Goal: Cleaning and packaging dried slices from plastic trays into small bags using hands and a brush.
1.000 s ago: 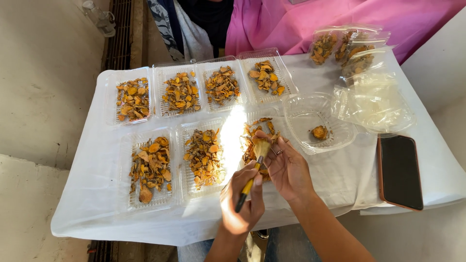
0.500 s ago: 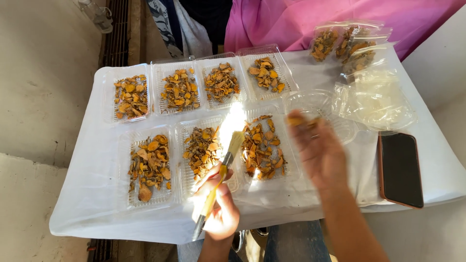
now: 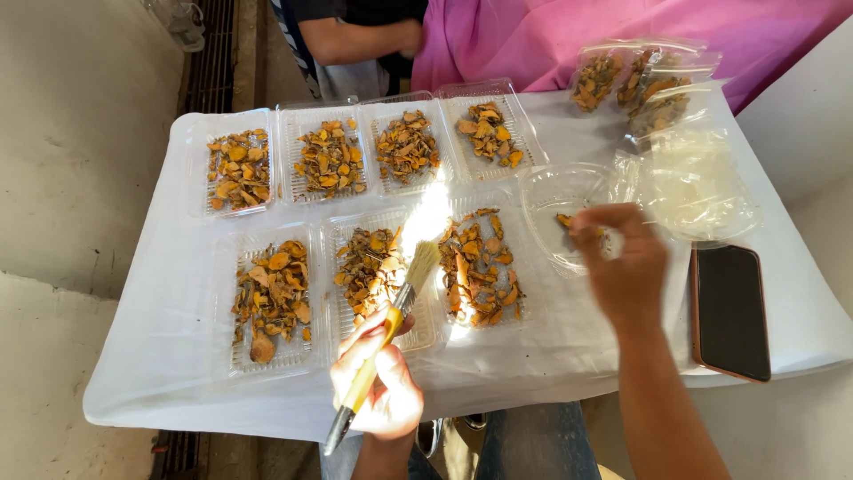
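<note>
Seven trays of dried slices lie on the surface [image 3: 133, 373]. Taking the near middle tray [image 3: 378, 276] as landmark: one tray [image 3: 269, 298] lies left of it, another [image 3: 480, 267] right, four in a row [image 3: 364, 151] behind. A bowl [image 3: 560, 209], then a phone [image 3: 729, 311], lie farther right.
</note>
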